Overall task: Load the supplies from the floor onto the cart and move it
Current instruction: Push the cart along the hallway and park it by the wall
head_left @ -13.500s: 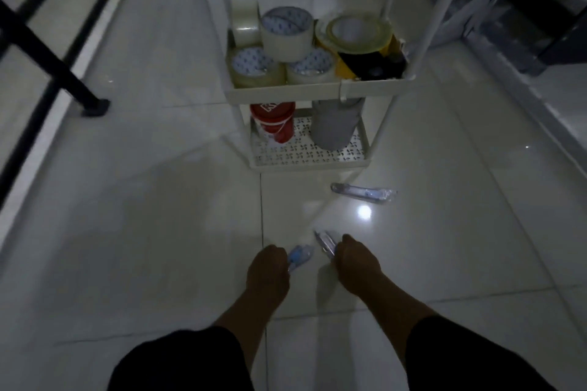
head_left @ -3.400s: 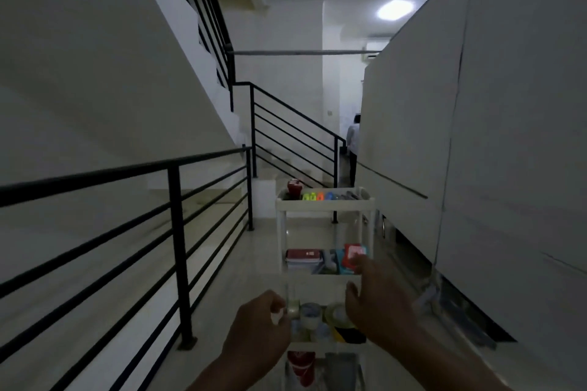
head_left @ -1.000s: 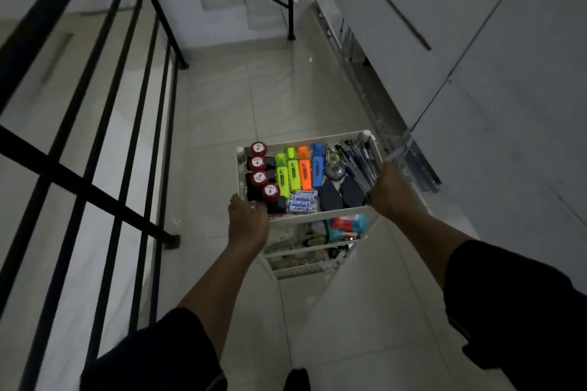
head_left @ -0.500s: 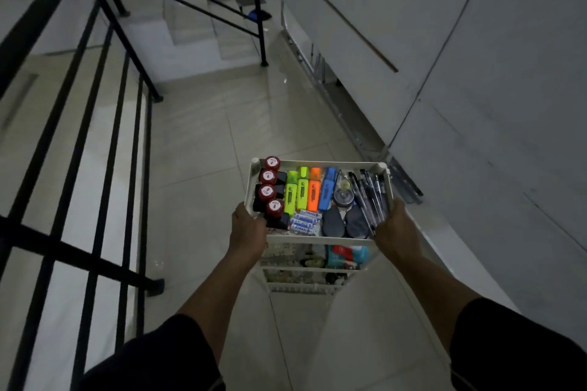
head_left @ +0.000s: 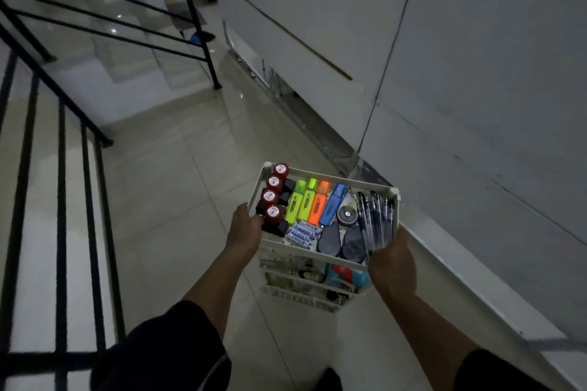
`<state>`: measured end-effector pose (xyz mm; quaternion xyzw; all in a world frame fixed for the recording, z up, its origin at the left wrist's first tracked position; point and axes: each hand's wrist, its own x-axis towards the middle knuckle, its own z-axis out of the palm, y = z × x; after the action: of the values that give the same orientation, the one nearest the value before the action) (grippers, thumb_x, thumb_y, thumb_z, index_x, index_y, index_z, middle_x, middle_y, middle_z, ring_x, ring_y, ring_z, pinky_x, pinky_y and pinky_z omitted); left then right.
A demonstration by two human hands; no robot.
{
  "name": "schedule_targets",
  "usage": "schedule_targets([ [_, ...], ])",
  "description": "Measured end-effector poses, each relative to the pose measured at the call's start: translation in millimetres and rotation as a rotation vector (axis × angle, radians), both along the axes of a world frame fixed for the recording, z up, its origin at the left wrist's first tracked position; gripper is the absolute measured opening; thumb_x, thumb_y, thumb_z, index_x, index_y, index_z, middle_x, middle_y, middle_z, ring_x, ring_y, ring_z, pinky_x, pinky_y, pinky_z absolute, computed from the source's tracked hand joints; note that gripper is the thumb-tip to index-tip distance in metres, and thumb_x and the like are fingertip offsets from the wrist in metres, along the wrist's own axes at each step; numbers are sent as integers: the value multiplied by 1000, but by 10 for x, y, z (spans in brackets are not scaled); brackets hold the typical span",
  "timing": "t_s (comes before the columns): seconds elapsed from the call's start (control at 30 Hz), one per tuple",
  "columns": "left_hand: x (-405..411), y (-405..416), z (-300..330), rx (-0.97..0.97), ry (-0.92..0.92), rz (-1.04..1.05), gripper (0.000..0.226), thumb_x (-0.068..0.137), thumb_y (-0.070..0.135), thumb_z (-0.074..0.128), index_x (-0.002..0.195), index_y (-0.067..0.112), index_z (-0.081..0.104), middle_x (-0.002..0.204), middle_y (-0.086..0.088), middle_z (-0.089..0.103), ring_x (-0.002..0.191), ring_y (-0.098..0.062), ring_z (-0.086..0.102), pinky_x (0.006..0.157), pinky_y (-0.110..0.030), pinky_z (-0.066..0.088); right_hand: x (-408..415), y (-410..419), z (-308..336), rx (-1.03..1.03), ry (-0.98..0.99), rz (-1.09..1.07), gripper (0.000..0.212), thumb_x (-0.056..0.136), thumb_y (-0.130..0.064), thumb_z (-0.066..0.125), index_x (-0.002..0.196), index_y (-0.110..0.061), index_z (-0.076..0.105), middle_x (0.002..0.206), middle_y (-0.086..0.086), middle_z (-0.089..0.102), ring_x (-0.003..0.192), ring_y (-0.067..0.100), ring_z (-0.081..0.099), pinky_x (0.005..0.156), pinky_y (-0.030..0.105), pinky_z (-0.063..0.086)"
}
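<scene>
A white tiered cart [head_left: 333,175] stands on the tiled floor in front of me, seen from above. Its top tray holds red-capped bottles [head_left: 273,197], several highlighters [head_left: 313,205], batteries [head_left: 301,233] and pens [head_left: 376,216]. Lower tiers show only partly under the top tray, with a teal and red pack [head_left: 347,274]. My left hand [head_left: 243,232] grips the tray's near left corner. My right hand [head_left: 392,260] grips the near right corner.
A black metal railing [head_left: 60,168] runs along my left. Another railing post [head_left: 203,41] stands ahead beside stairs [head_left: 133,54]. A grey panelled wall [head_left: 460,89] with a low ledge [head_left: 476,295] runs close along the right. Tiled floor [head_left: 178,174] lies ahead of the cart.
The cart has rolled forward along the corridor with both hands on its top tray. The stairs and far railing post are nearer, and the cart now sits closer to the right wall.
</scene>
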<state>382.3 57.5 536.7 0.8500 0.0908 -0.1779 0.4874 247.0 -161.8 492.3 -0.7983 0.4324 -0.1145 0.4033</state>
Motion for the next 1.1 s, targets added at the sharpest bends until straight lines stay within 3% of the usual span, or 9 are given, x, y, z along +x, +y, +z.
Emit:
schedule_targets([
  [0.1,179,24,13,-16,17,-18,24,78,22,47,102,24,48,104,-10,60,92,-30,59,86,-55,52,74,130,10,-6,-16,-68,34,88,-32,57,116,-22,41,75,-5,53,59,8,49,58,31,38],
  [0.17,319,30,15,-27,42,-56,20,81,21,48,100,27,50,100,-8,62,89,-27,61,83,-51,54,141,207,28,24,4,-115,34,88,-34,57,117,-23,41,81,-1,56,63,17,53,61,32,40],
  [0.23,436,35,1,-47,50,-84,21,87,14,48,105,26,49,104,-10,62,89,-26,62,79,-47,55,181,250,34,26,11,-151,35,88,-40,56,117,-26,41,87,1,58,69,22,54,64,34,42],
  [0.33,559,44,-22,-25,43,-138,24,92,11,45,114,22,46,110,-12,60,97,-31,61,86,-54,53,259,261,32,6,42,-206,33,86,-40,55,114,-32,40,89,2,59,70,24,52,65,35,42],
  [0.57,593,182,-102,-9,7,-264,30,92,19,52,121,21,46,119,-9,56,101,-30,59,87,-56,53,307,327,39,-32,100,-239,38,81,-49,56,111,-35,38,87,0,59,69,26,53,65,34,42],
  [0.73,737,252,-162,0,-10,-406,37,90,27,52,126,23,43,126,-7,50,105,-32,57,88,-58,52,373,376,53,-60,143,-288,29,81,-35,59,102,-28,40,89,10,65,66,27,50,63,33,39],
  [0.83,785,288,-211,29,-3,-474,51,93,25,51,140,17,34,140,-11,40,117,-37,53,95,-58,49,383,413,69,-62,160,-318,26,81,-27,59,98,-29,39,90,14,66,74,35,59,63,33,37],
  [0.97,858,256,-253,38,9,-521,61,92,21,50,147,16,25,152,-8,30,129,-33,43,104,-50,41,377,447,81,-72,182,-350,35,79,-24,61,109,-26,44,94,14,68,83,37,64,65,32,38],
  [1.1,991,132,-232,6,29,-572,62,88,15,49,146,15,27,150,-9,31,127,-34,45,105,-51,41,338,557,105,-70,158,-434,36,79,-23,63,110,-24,44,94,16,68,81,38,63,65,32,38],
])
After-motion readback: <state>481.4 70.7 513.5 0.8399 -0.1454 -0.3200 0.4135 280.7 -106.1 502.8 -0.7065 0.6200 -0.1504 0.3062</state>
